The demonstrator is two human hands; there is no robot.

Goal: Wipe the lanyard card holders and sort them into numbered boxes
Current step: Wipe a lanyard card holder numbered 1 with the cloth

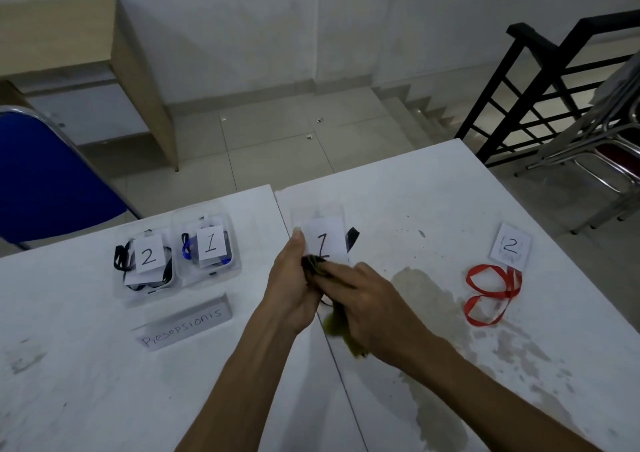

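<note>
Tables (pixel 433 209) in white, two of them pushed edge to edge, fill the lower view, the right one stained and blotchy. Behind the left table stands a blue chair (pixel 45 181), and a black railing (pixel 540 81) rises at the far right. On the left table sit two clear boxes side by side: box 2 (pixel 147 261) with black lanyards inside, and box 1 (pixel 209 245) with blue-strapped holders inside, each carrying a paper number. In front of them lies a grey name plate (pixel 187 323) handwritten "Resepsionis". The left hand (pixel 294 278) is closed on the lower edge of a clear card holder (pixel 320 233) marked 1, held upright above the seam between the tables, its black strap showing at the right. The right hand (pixel 367 299) is closed around a yellow-green cloth (pixel 341 327), pressing it against the holder's lower part. Well to the right, a second card holder marked 2 (pixel 510 245) lies flat on the stained table, touching its looped red lanyard (pixel 491 292).
</note>
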